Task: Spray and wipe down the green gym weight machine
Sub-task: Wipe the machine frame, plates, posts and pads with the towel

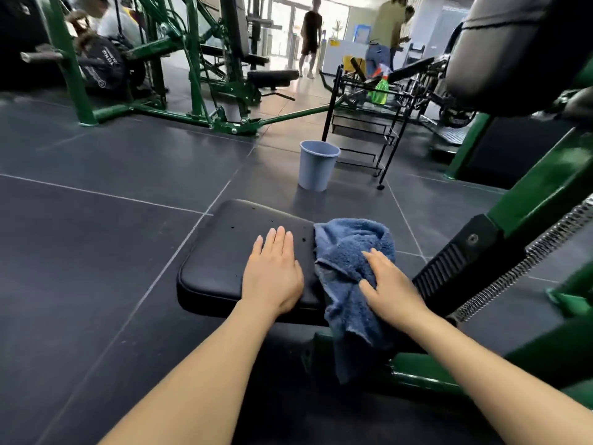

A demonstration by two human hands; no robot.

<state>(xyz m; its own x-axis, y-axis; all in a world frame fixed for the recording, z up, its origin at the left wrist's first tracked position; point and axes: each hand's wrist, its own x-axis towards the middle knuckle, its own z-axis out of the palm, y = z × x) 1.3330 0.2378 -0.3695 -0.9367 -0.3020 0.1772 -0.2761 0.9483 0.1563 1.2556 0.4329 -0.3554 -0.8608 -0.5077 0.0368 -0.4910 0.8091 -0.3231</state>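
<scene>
White lettering shows on the black weight plate (102, 67) far beyond the left hand, too blurred to read; no other writing is legible.

The left hand (272, 277) lies flat, fingers straight and together, palm down on the black seat pad (221, 255). The right hand (390, 289) presses a blue towel (349, 277) onto the pad's right edge with relaxed, spread fingers, not clenched. The towel is bunched under and ahead of that hand, and one end hangs over the pad's near edge toward the green frame (423, 375) below the right forearm.

The pad's long axis runs away from the hands, tilted slightly right. To the right of the right hand a green arm (539, 194) rises up and right, with a coil spring (526, 252) beside it.

Ahead of the hands a grey bin (316, 165) stands upright on the floor. Beyond it, on a black rack (362, 123), stands a green spray bottle (379, 89).
</scene>
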